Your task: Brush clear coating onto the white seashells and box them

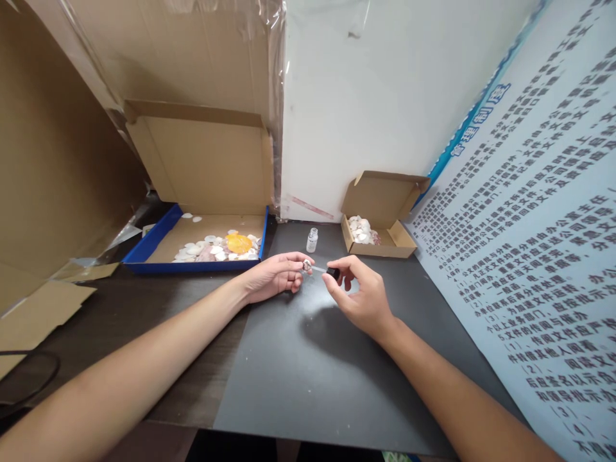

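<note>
Between the fingertips of my left hand [276, 276] is a small seashell [307, 264], pale with darker marks. My right hand [359, 292] pinches the black cap of a brush applicator [333, 273], whose thin pale stem points left and reaches the shell. Whether the tip touches the shell I cannot tell. Just behind my hands a small clear glass bottle [312, 240] with a white label stands upright, its cap off. Both hands are above the dark grey mat [289, 372].
At the left stands an open blue-edged box [192, 266] with many white shells and an orange piece [239, 242]. A smaller open cardboard box [385, 251] at the right holds more shells [360, 228]. Cardboard walls and a printed poster [529, 256] enclose the table.
</note>
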